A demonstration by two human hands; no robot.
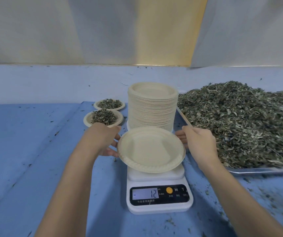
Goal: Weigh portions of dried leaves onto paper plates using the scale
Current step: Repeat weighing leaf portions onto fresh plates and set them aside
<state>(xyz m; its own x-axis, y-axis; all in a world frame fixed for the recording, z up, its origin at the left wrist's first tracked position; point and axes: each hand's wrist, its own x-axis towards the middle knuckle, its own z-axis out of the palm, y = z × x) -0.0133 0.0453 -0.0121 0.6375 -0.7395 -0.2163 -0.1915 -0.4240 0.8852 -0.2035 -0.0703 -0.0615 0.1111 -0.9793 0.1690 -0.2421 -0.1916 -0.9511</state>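
- Two bare forearms reached up from the bottom edge of the frame. The left hand (pixel 106 140) and the right hand (pixel 199 142) each gripped one side of a single empty paper plate (pixel 151 149), fingers curled round its rim.
- That plate, pale beige with a fluted rim, sat tilted at centre frame over the white platform of one scale (pixel 159 207). Whether its near edge touched the platform could not be told.
- On the scale, the display (pixel 145 193) read "- 12", with an orange button just beside it.
- One tall stack of plates (pixel 152 110) of the same kind stood just behind the scale.
- Two filled plates (pixel 88 119) lay left of the stack, one behind the other, each holding a small mound of dried leaves (pixel 104 117).
- One metal tray (pixel 257 170) filled the right of the frame, heaped with a far larger grey-green pile (pixel 240 124) of the same leaves.
- Under everything lay a blue sheet (pixel 34 142), flecked with leaf crumbs.
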